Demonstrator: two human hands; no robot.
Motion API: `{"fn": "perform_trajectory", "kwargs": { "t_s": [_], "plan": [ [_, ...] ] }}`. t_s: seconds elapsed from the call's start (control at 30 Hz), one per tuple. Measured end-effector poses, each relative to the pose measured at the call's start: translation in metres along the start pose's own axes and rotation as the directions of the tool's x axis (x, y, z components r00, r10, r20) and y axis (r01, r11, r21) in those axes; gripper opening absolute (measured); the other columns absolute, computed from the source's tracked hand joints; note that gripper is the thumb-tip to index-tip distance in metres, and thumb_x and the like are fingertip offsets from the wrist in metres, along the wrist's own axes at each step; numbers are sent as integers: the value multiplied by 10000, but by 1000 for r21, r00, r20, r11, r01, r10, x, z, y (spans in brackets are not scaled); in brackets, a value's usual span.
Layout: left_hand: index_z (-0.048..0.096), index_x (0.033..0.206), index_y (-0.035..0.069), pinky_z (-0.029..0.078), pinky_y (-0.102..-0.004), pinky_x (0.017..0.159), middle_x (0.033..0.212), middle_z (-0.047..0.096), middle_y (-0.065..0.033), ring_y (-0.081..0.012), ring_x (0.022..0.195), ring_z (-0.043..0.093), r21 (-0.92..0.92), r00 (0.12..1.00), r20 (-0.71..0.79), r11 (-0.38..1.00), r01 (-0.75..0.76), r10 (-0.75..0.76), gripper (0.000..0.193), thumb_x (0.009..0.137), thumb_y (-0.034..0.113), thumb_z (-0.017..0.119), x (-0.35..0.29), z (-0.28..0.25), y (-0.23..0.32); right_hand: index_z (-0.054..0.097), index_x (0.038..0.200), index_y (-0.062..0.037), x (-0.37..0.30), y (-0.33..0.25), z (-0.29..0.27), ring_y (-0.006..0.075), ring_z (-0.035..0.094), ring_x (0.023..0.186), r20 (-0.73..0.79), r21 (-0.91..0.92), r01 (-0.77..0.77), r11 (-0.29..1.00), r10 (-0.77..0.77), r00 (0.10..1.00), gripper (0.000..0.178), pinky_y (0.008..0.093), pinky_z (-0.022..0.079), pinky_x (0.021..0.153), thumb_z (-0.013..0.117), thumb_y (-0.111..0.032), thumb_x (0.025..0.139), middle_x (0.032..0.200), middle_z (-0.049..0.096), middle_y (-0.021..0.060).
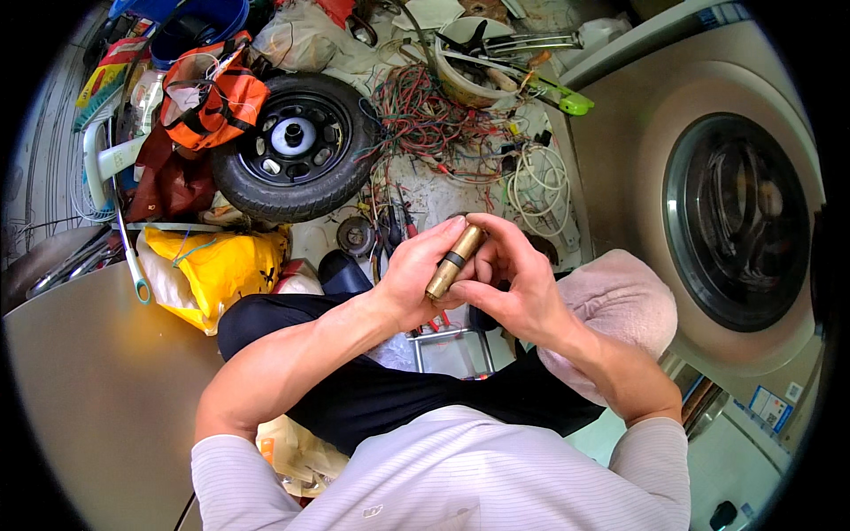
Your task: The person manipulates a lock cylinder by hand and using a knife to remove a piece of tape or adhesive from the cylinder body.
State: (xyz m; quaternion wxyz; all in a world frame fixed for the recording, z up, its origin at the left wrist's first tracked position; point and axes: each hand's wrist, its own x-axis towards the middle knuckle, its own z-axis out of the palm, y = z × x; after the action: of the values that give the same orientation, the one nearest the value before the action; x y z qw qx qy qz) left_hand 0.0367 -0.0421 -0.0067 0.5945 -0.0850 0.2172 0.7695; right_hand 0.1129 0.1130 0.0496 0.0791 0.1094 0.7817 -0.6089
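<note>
Between my two hands, above my lap, is a brass-coloured cylinder (454, 262) with a black band round its middle, tilted with its upper end to the right. My left hand (414, 270) lies along its left side, palm turned inward, fingers closed behind it. On the other side my right hand (513, 274) grips it, forefinger over the top end and thumb close to the lower end. Some of the right fingers are curled, and what lies behind them is hidden. Below the hands, a small metal-framed stand (453, 334) and red-handled tools (434, 323) partly show.
A black-rimmed wheel with tyre (297, 146) lies ahead to the left, beside an orange bag (212, 93) and a yellow bag (235, 274). Tangled wires (421, 111) and a tool-filled bucket (474, 84) are farther off. A front-loading washing machine (642, 168) stands on the right.
</note>
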Motion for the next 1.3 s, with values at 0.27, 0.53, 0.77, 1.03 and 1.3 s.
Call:
{"fn": "perform_trajectory", "kwargs": {
  "t_s": [0.27, 0.53, 0.77, 1.03, 1.3],
  "plan": [
    [564, 1114, 81, 448, -262, 563, 826, 595, -43, -127, 646, 545, 175, 983, -106, 976, -130, 150, 306, 1078, 334, 396, 5, 22, 2, 499, 1325, 4, 0, 0, 2, 91, 501, 631, -67, 17, 101, 995, -99, 993, 695, 261, 454, 579, 839, -95, 728, 716, 526, 23],
    [558, 1124, 101, 413, -244, 499, 875, 598, -20, -103, 634, 538, 215, 983, -105, 968, -126, 152, 279, 1075, 328, 403, 3, 13, -1, 512, 1293, 17, 2, -3, -4, 81, 527, 664, -25, 78, 39, 996, -37, 999, 507, 250, 460, 602, 737, -46, 843, 767, 555, 30],
    [550, 1126, 155, 379, -247, 439, 842, 585, -11, -110, 572, 524, 39, 997, -61, 999, -35, 37, 277, 1072, 373, 387, 5, 13, 0, 534, 1280, 33, 1, -2, -7, 107, 603, 719, -40, 155, 5, 988, 1, 999, 452, 265, 510, 656, 700, -58, 869, 818, 618, 63],
    [549, 1181, 123, 451, -264, 515, 894, 606, -32, -123, 675, 572, 107, 996, -38, 992, -73, 77, 309, 1072, 362, 387, 11, 19, 0, 544, 1275, 21, 3, -9, -13, 94, 582, 684, -67, -42, 85, 996, -87, 994, 499, 270, 488, 618, 750, -106, 839, 768, 598, 58],
    [588, 1061, 99, 457, -257, 561, 841, 611, -24, -116, 672, 570, 187, 983, -154, 980, -68, 98, 310, 1057, 368, 435, 12, 3, 4, 489, 1333, -9, 8, 6, -5, 190, 591, 627, -45, -77, 145, 986, -149, 988, 584, 321, 494, 608, 762, -119, 828, 753, 591, 104]
  ]
}}
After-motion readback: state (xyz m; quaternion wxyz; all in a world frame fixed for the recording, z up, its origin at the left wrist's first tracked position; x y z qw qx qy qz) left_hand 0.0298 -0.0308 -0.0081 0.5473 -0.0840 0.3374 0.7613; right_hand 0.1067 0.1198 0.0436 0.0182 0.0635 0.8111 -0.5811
